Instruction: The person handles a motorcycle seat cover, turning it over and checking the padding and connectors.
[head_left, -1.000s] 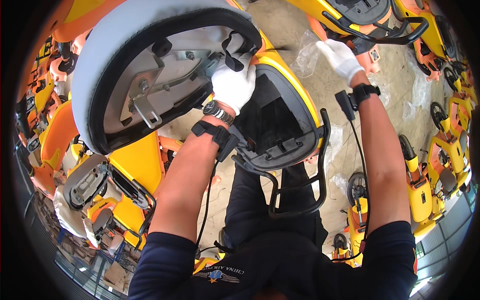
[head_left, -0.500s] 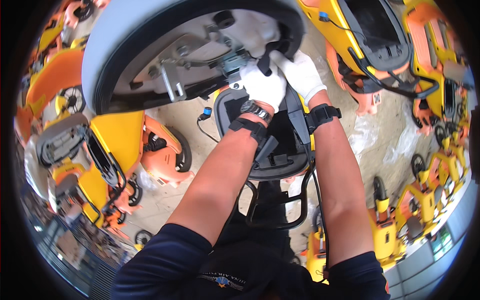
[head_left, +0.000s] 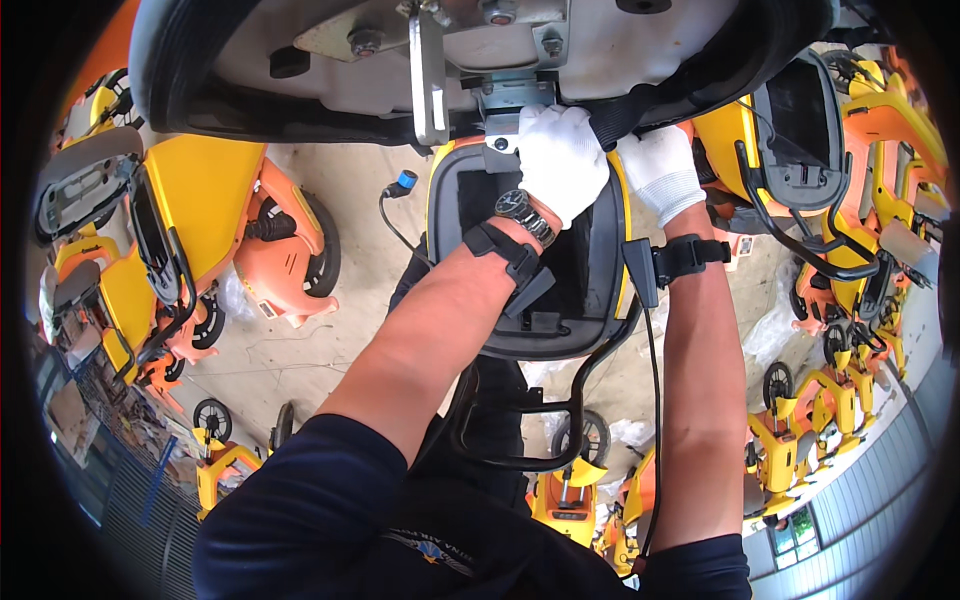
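Note:
A large seat (head_left: 340,115) with a pale, metal-fitted underside is tilted up across the top of the view. Its hinge bracket (head_left: 505,95) meets the front of an open black storage bin (head_left: 465,290) in a yellow scooter body. My left hand (head_left: 562,165), in a white knit glove, is closed beside the hinge; what its fingertips hold is hidden. From the seat rim a black strap (head_left: 622,122) runs down to that hand's right side. My right hand (head_left: 663,172), gloved too, reaches up at the bin's front right corner, its fingers hidden by the seat rim and strap.
A cable with a blue-capped connector (head_left: 402,183) lies left of the bin. Behind the bin is a black tubular rack (head_left: 520,463). Yellow-and-orange scooters (head_left: 205,210) stand on both sides, with clear plastic wrap (head_left: 770,325) on the floor. A thin black cord (head_left: 653,440) hangs along my right forearm.
The seat now appears farther up and more level, its underside facing me. My hands have moved apart, the right one shifting rightward and slightly down; my left stays by the hinge.

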